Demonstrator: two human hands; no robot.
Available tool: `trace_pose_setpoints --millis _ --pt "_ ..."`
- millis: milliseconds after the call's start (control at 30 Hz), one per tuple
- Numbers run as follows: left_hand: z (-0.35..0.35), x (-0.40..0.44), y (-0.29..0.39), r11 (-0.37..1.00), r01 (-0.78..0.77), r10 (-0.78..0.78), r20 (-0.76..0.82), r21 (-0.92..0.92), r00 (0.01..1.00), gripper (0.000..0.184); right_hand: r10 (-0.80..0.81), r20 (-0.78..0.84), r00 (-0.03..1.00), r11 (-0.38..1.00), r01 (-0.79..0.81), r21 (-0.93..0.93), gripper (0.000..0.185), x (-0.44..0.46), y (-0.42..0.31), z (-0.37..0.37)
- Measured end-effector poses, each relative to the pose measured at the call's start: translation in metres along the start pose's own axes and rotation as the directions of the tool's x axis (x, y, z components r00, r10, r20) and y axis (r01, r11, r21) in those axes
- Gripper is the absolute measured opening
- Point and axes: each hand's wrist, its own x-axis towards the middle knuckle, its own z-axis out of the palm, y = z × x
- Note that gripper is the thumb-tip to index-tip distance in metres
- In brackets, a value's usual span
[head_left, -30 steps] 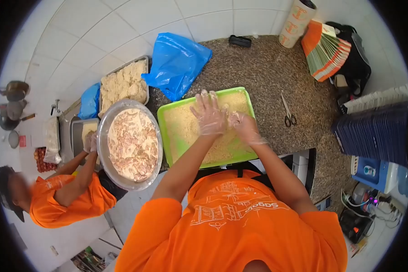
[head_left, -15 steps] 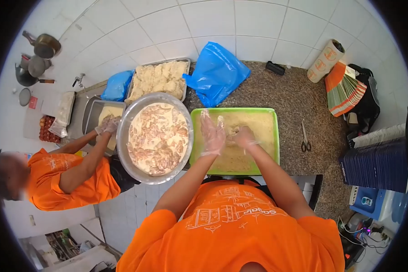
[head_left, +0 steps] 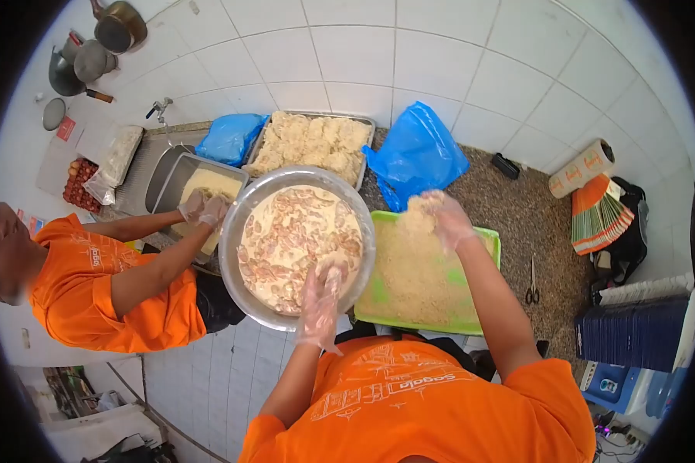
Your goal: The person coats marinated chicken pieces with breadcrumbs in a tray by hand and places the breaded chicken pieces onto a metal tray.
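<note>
My right hand (head_left: 453,222), in a clear plastic glove, grips a crumb-coated piece of meat (head_left: 418,216) above the far side of the green tray (head_left: 428,322). Pale breadcrumbs (head_left: 421,282) lie spread across that tray. My left hand (head_left: 321,301), also gloved, is over the near right part of the big metal bowl (head_left: 234,266). Its fingers are stretched out, and pale coating sticks to the tips. Raw meat pieces (head_left: 286,239) sit in creamy liquid inside the bowl. Whether my left fingertips touch the meat, I cannot tell.
A co-worker (head_left: 123,274) on the left works with gloved hands in a crumb-filled metal pan (head_left: 162,181). Behind the bowl stands a tray of breaded pieces (head_left: 309,143). A blue plastic bag (head_left: 421,150) lies beside it. Scissors (head_left: 533,285) rest on the right counter.
My left hand has moved left from the crumb tray to over the bowl. My right hand has risen toward the tray's far side with the coated piece. The view has shifted.
</note>
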Motion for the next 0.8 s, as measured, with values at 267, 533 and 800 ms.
trace_pose_setpoints --millis 267,533,800 --pt "-0.045 -0.013 0.025 1.0 0.001 0.0 -0.237 0.004 0.972 0.045 -0.408 0.468 0.784 0.411 0.616 -0.672 0.039 0.207 -0.031 0.108" --pt "-0.076 -0.017 0.028 0.996 -0.091 0.09 -0.317 0.009 0.944 0.037 -0.489 0.255 0.834 0.216 0.399 -0.891 0.044 0.17 -0.025 0.166" --pt "-0.086 -0.016 0.029 0.996 -0.026 0.058 -0.383 0.089 0.922 0.028 -0.346 0.607 0.715 -0.214 0.57 -0.793 0.061 0.207 0.003 0.191"
